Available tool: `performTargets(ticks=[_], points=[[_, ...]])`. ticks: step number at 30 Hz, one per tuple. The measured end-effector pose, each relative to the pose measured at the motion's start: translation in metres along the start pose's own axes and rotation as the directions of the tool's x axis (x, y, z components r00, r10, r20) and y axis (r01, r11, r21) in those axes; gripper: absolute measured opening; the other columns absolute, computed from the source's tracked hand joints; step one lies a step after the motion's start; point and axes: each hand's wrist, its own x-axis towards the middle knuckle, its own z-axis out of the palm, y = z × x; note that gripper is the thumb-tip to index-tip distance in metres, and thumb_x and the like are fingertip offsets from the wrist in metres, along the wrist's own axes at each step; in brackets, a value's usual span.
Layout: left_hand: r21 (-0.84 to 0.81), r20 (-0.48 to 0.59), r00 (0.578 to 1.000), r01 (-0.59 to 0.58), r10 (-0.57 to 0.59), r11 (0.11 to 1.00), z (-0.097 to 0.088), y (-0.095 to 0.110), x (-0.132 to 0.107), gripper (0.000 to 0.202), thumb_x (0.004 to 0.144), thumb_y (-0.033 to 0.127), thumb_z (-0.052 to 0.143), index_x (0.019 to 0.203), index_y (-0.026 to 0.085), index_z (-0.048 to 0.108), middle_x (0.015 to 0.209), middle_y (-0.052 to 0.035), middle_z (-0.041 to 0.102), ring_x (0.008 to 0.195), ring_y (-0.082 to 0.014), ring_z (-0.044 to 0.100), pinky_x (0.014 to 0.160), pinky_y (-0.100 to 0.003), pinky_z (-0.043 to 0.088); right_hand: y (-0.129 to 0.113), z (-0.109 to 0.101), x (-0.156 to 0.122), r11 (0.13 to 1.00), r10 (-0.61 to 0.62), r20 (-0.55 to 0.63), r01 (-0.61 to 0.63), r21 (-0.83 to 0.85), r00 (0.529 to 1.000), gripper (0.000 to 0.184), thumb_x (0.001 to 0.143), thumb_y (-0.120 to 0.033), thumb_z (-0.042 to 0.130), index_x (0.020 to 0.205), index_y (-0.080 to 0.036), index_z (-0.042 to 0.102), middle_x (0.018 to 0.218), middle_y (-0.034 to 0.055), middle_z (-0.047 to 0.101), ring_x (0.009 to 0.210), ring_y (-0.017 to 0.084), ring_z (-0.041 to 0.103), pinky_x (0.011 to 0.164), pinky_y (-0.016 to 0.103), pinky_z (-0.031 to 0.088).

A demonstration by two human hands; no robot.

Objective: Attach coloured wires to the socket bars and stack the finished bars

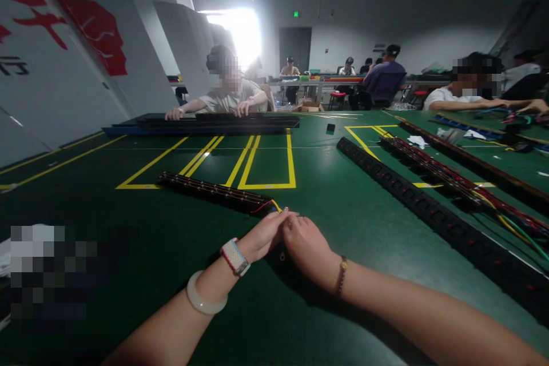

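A narrow black strip with long metal rails (pixel 214 190) lies slantwise on the green table. Red and yellow wires (pixel 277 206) come out of its near right end and run to my hands. My left hand (pixel 266 235) is closed at these wires, its thumb and fingers pressed together. Against it, my right hand (pixel 306 246) is curled closed, knuckles up, on the same wires. Its fingertips are hidden, so the exact grip does not show. Below the hands hangs a small ring terminal (pixel 282 256) on a dark wire.
A long black socket strip (pixel 412 194) slants across the right side. Beyond it lie a strip with bundled coloured wires (pixel 446 174) and a brown-black rail (pixel 480 160). Yellow tape (pixel 206 187) marks the table. Across it, a person (pixel 231 91) touches stacked dark strips (pixel 214 123).
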Motion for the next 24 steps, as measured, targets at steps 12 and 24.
performTargets(ticks=[12, 24], points=[[-0.120, 0.113, 0.993, 0.044, -0.030, 0.992, -0.006, 0.000, 0.002, 0.021, 0.094, 0.025, 0.042, 0.083, 0.014, 0.056, 0.075, -0.0039, 0.063, 0.068, -0.0124, 0.061, 0.065, -0.026, 0.049, 0.040, -0.054, 0.010, 0.957, 0.088, 0.150, -0.125, 0.261, 0.985, 0.034, 0.093, -0.038, 0.041, 0.084, -0.017, 0.067, 0.084, 0.0074, 0.062, 0.069, 0.014, 0.057, 0.061, 0.024, 0.039], [0.070, 0.053, 0.998, 0.012, -0.016, 0.997, -0.008, -0.002, 0.003, 0.023, 0.093, 0.034, 0.044, 0.083, 0.014, 0.052, 0.072, -0.0018, 0.061, 0.063, -0.0105, 0.059, 0.062, -0.024, 0.049, 0.034, -0.056, 0.004, 0.974, 0.064, 0.339, -0.132, 0.182, 0.939, 0.025, 0.084, -0.034, 0.054, 0.072, -0.018, 0.068, 0.068, 0.0086, 0.066, 0.063, 0.019, 0.063, 0.052, 0.023, 0.038]])
